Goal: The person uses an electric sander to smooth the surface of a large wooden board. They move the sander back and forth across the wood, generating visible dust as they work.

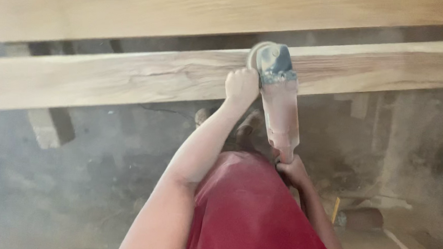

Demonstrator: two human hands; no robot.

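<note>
Two hands on one angle grinder [277, 92]. Left hand [241, 85] has its grip wrapped tight around the side handle by the grinder head. Right hand [290, 170] has its grip closed around the rear end of the dust-coated body, near the red shirt [252, 213]. Grinder disc sits on the near wooden beam [106, 79], on its upper face. Second, wider plank [136, 6] lies beyond it, apart. Below: dusty concrete floor [49, 180], person's feet partly visible, dust haze all over.
</note>
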